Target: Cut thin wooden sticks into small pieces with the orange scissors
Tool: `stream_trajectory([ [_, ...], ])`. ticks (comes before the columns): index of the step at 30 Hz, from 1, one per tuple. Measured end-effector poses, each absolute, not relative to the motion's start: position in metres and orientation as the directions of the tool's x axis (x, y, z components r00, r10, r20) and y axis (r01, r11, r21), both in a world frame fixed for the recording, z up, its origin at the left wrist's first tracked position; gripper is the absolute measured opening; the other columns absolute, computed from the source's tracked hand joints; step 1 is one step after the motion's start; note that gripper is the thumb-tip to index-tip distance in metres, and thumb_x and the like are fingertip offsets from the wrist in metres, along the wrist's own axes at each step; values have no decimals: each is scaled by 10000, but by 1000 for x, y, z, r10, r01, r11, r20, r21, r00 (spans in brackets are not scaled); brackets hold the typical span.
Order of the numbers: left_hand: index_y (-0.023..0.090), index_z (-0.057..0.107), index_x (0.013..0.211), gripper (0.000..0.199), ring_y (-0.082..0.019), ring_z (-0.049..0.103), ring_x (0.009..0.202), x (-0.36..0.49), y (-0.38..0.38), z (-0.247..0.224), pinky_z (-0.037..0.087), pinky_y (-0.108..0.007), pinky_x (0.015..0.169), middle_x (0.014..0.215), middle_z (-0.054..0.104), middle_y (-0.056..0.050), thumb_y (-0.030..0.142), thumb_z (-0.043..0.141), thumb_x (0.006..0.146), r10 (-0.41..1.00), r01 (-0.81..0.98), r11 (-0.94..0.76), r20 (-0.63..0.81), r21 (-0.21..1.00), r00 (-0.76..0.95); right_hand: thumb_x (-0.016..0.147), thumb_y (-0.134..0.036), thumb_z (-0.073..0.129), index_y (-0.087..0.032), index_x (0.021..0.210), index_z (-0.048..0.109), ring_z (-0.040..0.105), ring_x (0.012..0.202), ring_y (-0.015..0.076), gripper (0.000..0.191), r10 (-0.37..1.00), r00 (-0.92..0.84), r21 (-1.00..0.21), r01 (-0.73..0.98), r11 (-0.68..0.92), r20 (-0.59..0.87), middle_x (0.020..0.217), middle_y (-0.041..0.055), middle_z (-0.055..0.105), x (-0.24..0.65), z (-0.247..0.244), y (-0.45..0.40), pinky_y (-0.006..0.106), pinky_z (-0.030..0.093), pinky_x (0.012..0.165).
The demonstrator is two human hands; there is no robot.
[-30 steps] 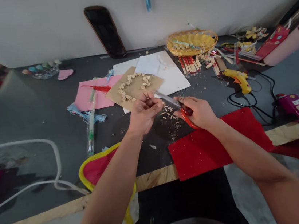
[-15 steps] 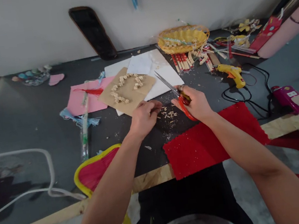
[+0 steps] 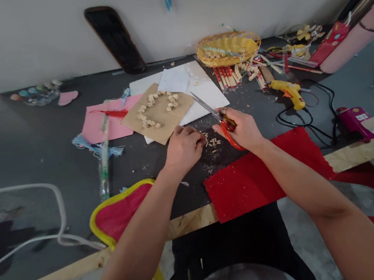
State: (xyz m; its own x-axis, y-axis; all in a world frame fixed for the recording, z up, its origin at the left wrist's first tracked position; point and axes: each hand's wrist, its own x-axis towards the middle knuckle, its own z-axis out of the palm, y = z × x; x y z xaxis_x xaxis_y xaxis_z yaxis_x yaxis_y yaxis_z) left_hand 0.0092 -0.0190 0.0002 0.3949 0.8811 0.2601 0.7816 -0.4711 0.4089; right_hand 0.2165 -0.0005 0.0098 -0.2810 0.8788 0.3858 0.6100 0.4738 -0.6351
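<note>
My right hand (image 3: 243,129) is closed round the handles of a pair of scissors (image 3: 204,104). Their red and dark handles sit in the palm, and the blades point away to the upper left. Fingers curled together, my left hand (image 3: 185,147) hovers at or on the dark tabletop; anything in its fingertips is too small to make out. Beside those fingertips lie several short pale stick pieces (image 3: 213,143) amid crumbs. Behind my left hand, a brown paper square (image 3: 167,133) carries pale knobbly clusters (image 3: 149,123) set in a curve.
Red cloth (image 3: 244,187) covers the front edge near my right forearm. A yellow glue gun (image 3: 287,92) with a black cord lies to the right. At the back stand a wicker basket (image 3: 202,60) and red-and-white sticks (image 3: 225,77). Left are pink paper (image 3: 88,123) and a pink-and-yellow piece (image 3: 124,212).
My left hand has shifted slightly to the right and toward me, over the short stick pieces. My right hand keeps the scissors almost in the same place.
</note>
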Motion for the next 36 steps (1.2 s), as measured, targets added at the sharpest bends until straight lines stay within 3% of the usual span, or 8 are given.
stream_trajectory([
  [4,201,660,707,162,-275,550,858,13,-19,2,412,-472,875,849,681,-102,117,533,763,897,763,-442,245,473,368,837,-431,610,-178,1186,605,613,769,164,431,882,-269,-638,613,467,387,851,36,674,217,10,0,295,503,746],
  [13,196,637,821,162,-256,556,852,15,-21,7,403,-451,893,840,671,-87,182,482,865,925,715,-379,248,587,287,843,-395,607,-161,1238,591,619,817,200,459,875,-291,-567,673,475,387,919,74,659,219,6,2,328,514,751],
  [18,226,678,810,158,-251,557,878,14,-19,5,388,-458,937,859,674,-73,181,528,833,928,632,-373,273,679,254,768,-335,679,-178,1345,485,562,1061,330,628,899,-279,-381,833,401,338,1081,137,632,234,3,11,510,465,919],
  [22,233,684,768,157,-240,568,882,15,-16,0,369,-455,986,825,659,-51,137,561,785,923,577,-384,292,721,249,756,-307,665,-101,1408,359,514,1167,374,749,929,-289,-337,872,354,229,1224,210,566,243,3,15,594,398,983],
  [25,225,676,771,169,-254,570,954,17,-16,-3,359,-464,1012,861,655,-46,101,564,747,912,542,-409,313,734,264,762,-311,658,-47,1355,401,494,1204,388,698,931,-331,-282,889,362,152,1270,242,536,246,5,14,593,374,1007],
  [30,199,680,864,318,-268,561,1016,19,-16,-7,392,-445,972,1018,639,-84,4,477,716,876,617,-482,350,622,331,836,-443,618,-147,1221,538,549,1122,345,492,878,-449,-250,842,478,168,1128,169,621,248,13,11,586,391,964],
  [33,212,675,840,312,-266,569,1005,19,-15,-8,405,-443,959,995,642,-75,-1,474,732,881,627,-471,371,621,294,816,-499,646,-176,1120,619,584,1053,340,445,910,-390,-156,899,409,141,1008,149,663,244,35,0,542,445,874],
  [36,214,669,819,312,-266,570,990,18,-13,-9,409,-446,953,954,649,-78,-7,463,744,879,629,-474,375,617,294,876,-419,598,-164,1154,630,618,1004,333,379,925,-344,-50,933,356,163,1002,174,676,235,64,-31,506,479,817],
])
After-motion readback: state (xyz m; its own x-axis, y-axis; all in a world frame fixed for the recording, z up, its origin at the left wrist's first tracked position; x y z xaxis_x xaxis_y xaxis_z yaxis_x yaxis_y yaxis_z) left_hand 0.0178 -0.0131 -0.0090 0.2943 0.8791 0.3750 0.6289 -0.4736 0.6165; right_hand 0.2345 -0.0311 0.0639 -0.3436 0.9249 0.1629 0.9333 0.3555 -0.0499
